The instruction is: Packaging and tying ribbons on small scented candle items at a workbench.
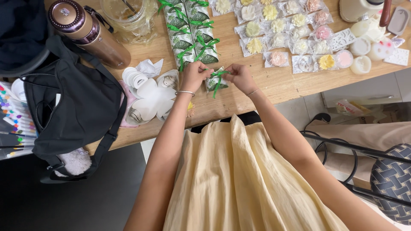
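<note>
A small wrapped packet with a leaf pattern [212, 83] lies on the wooden table [274, 85] right in front of me. A green ribbon [219, 76] runs around it. My left hand [195, 75] pinches one end of the ribbon at the packet's left side. My right hand [240, 77] pinches the other end at the packet's right side. Both wrists wear thin bracelets. Just beyond my hands, several similar packets tied with green ribbon [191, 30] lie in two rows.
Clear-wrapped flower-shaped pieces [284, 32] in rows cover the table's right part, with round white containers [361, 55] beyond. White flower-shaped paper [152, 96], a brown bottle [92, 32] and a black bag [72, 107] lie to the left. A chair [385, 175] stands at lower right.
</note>
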